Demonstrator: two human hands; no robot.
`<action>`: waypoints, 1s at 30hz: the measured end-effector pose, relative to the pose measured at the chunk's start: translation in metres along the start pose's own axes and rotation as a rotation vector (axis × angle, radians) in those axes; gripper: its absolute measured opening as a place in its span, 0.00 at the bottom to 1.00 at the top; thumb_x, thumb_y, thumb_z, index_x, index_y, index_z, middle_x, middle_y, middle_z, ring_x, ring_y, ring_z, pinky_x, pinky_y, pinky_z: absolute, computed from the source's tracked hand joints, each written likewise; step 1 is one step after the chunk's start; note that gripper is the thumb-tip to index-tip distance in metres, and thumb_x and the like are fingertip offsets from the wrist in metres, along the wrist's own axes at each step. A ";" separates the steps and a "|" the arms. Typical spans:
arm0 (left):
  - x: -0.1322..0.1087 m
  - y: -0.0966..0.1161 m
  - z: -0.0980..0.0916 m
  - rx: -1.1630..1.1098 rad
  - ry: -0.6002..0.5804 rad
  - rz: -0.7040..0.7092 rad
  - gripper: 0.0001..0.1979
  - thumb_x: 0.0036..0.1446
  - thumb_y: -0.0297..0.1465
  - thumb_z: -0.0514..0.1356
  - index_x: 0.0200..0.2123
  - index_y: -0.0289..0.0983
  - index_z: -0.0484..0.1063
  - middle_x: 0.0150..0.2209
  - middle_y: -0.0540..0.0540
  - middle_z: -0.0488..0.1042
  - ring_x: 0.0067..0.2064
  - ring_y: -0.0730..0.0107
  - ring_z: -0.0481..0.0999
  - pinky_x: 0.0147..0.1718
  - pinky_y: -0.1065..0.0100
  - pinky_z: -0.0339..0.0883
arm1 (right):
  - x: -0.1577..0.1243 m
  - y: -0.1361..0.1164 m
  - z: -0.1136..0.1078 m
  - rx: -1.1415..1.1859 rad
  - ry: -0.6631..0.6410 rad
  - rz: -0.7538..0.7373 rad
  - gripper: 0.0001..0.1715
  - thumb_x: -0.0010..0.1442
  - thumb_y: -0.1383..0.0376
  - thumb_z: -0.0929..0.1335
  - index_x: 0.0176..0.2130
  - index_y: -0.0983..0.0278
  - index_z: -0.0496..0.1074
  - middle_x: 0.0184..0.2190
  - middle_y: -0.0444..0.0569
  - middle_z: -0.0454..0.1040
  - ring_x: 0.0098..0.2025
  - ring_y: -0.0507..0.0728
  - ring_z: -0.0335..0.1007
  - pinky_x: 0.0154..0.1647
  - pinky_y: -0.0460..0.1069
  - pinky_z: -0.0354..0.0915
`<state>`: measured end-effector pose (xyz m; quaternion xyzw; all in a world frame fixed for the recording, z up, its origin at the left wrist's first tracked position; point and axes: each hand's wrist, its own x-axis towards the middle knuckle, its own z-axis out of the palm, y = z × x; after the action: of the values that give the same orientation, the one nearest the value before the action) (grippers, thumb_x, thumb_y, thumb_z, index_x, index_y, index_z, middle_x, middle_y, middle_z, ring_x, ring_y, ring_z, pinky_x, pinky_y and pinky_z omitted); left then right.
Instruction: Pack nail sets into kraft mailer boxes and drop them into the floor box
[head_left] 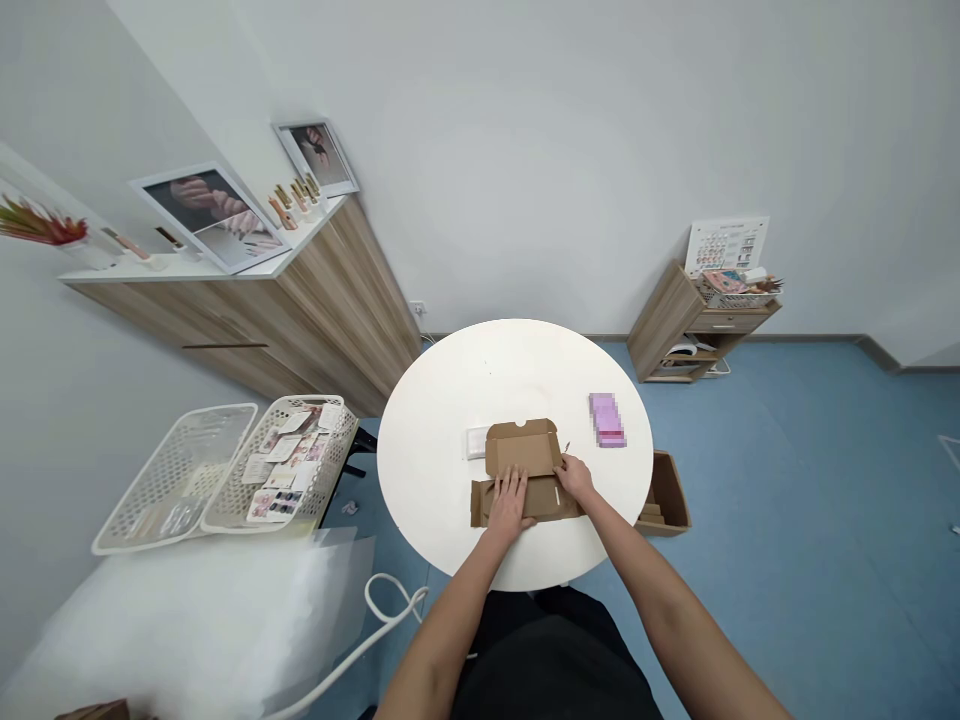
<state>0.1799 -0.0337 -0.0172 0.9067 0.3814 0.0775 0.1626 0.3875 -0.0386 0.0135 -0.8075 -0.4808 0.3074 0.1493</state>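
Note:
A flat, unfolded brown cardboard box (534,452) lies on the round white table (442,400), its upper panel and flaps spread away from me. My left hand (510,500) rests on the lower part of the cardboard near its fold, palm down with the fingers stretched out. At the right edge, by the fold, my right hand (576,477) is closed on the cardboard; its fingertips are partly hidden. Just left of the cardboard is a small white rectangular item (476,443). A purple pack (607,420), blurred by pixelation, lies on the table's right side.
Below the table's right edge stands an open cardboard carton (671,492) holding brown pieces. To the left are two white perforated baskets (341,480), one with cards. A wooden cabinet (352,290) with framed pictures and a small shelf unit (660,320) stand by the wall.

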 end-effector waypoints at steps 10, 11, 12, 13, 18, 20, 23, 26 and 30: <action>0.000 -0.002 0.010 0.085 -0.083 -0.073 0.52 0.50 0.40 0.68 0.69 0.37 0.40 0.69 0.34 0.49 0.69 0.47 0.47 0.64 0.43 0.45 | -0.052 0.005 -0.016 -0.130 0.230 -0.050 0.14 0.64 0.68 0.58 0.45 0.64 0.70 0.44 0.52 0.76 0.48 0.59 0.68 0.45 0.49 0.57; 0.000 -0.001 0.009 0.092 -0.087 -0.073 0.52 0.50 0.40 0.67 0.69 0.38 0.40 0.69 0.34 0.48 0.69 0.47 0.47 0.64 0.43 0.45 | -0.061 0.007 -0.016 -0.142 0.206 -0.049 0.14 0.65 0.68 0.57 0.45 0.63 0.69 0.43 0.52 0.76 0.47 0.59 0.69 0.43 0.49 0.57; 0.000 -0.001 0.008 0.095 -0.089 -0.070 0.52 0.50 0.40 0.67 0.69 0.38 0.39 0.69 0.34 0.48 0.69 0.47 0.47 0.64 0.43 0.45 | -0.070 0.008 -0.014 -0.151 0.163 -0.041 0.14 0.66 0.67 0.57 0.45 0.63 0.68 0.42 0.52 0.76 0.45 0.58 0.70 0.41 0.49 0.57; 0.001 -0.001 0.007 0.097 -0.088 -0.067 0.52 0.50 0.40 0.67 0.69 0.38 0.39 0.69 0.34 0.48 0.70 0.47 0.47 0.64 0.43 0.45 | -0.078 0.008 -0.012 -0.158 0.109 -0.026 0.14 0.67 0.66 0.56 0.47 0.64 0.67 0.40 0.52 0.77 0.43 0.58 0.72 0.39 0.49 0.57; 0.002 0.000 0.005 0.098 -0.099 -0.070 0.53 0.49 0.39 0.68 0.69 0.36 0.38 0.69 0.32 0.48 0.69 0.47 0.47 0.65 0.45 0.44 | -0.101 0.001 0.008 -0.110 -0.057 0.041 0.15 0.65 0.67 0.58 0.51 0.66 0.58 0.40 0.56 0.77 0.41 0.60 0.74 0.35 0.49 0.56; 0.002 0.001 0.005 0.100 -0.090 -0.072 0.54 0.48 0.39 0.68 0.69 0.35 0.38 0.69 0.32 0.48 0.69 0.47 0.47 0.65 0.46 0.43 | -0.102 -0.002 0.013 -0.066 -0.062 0.033 0.16 0.64 0.68 0.58 0.52 0.66 0.57 0.42 0.56 0.76 0.42 0.60 0.73 0.36 0.49 0.57; 0.002 0.000 0.007 0.097 -0.074 -0.077 0.55 0.47 0.39 0.68 0.69 0.36 0.37 0.69 0.32 0.48 0.69 0.46 0.47 0.65 0.45 0.43 | -0.101 0.003 0.016 -0.019 -0.089 -0.012 0.17 0.62 0.70 0.58 0.52 0.64 0.56 0.43 0.55 0.76 0.43 0.59 0.73 0.37 0.48 0.58; 0.004 -0.002 0.010 0.084 -0.074 -0.066 0.55 0.46 0.39 0.68 0.69 0.36 0.38 0.69 0.31 0.48 0.69 0.45 0.47 0.65 0.45 0.44 | -0.098 0.016 0.014 0.058 -0.155 -0.078 0.17 0.60 0.72 0.59 0.49 0.61 0.57 0.44 0.51 0.75 0.45 0.58 0.73 0.40 0.48 0.59; 0.006 -0.004 0.013 0.072 -0.125 -0.082 0.56 0.44 0.40 0.69 0.69 0.35 0.39 0.69 0.31 0.46 0.69 0.43 0.45 0.64 0.43 0.44 | -0.092 0.026 0.005 0.105 -0.218 -0.119 0.15 0.58 0.72 0.60 0.46 0.60 0.60 0.44 0.48 0.75 0.47 0.57 0.72 0.43 0.48 0.60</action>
<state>0.1847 -0.0294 -0.0306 0.8986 0.4099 0.0000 0.1563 0.3698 -0.1320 0.0282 -0.7306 -0.5243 0.4086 0.1563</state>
